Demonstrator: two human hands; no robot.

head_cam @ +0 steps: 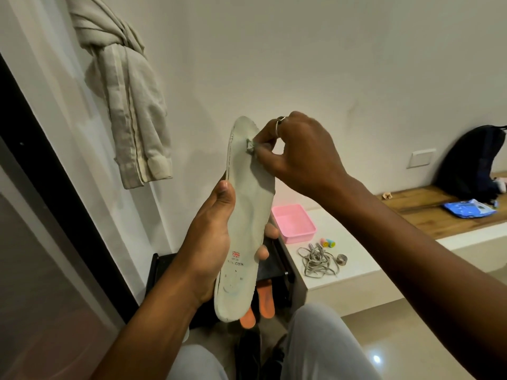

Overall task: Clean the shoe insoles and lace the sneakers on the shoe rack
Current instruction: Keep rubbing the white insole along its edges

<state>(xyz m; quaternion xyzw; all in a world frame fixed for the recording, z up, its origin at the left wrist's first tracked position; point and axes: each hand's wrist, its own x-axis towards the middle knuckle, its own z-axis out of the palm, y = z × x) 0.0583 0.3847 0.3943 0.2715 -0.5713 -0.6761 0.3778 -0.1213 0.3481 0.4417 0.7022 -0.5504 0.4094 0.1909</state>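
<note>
1. Left hand (211, 242) wrapped round the pale insole (248, 204) at its lower half, thumb on the near edge, fingertips peeking out past the far edge.
2. Insole held up on end, printed side facing this way. Toe tip high above the left hand, heel poking out just below it. Long way running up and down, tipped a little to one side.
3. Right hand (299, 149) pinching a small grey wad (250, 147) between thumb and fingers. Wad pressed right on the insole near the toe, well above the left hand.
4. Most likely the wiping step, with only the toe end under the wad for now.
5. Best next rub: straight down the long way, from the right hand toward the left hand. Right hand nearer the toe, left hand nearer the heel. Probably a small change of grip needed later, to bare the part under the left thumb.
6. Grey laces (318, 263) in a loose heap on the white bench (356, 272), down and to the right of the left hand, near a pink tub (293, 222). No lacing done yet, by the look of it.
7. Two orange insoles (264, 300) just under the heel, below the left hand.
</note>
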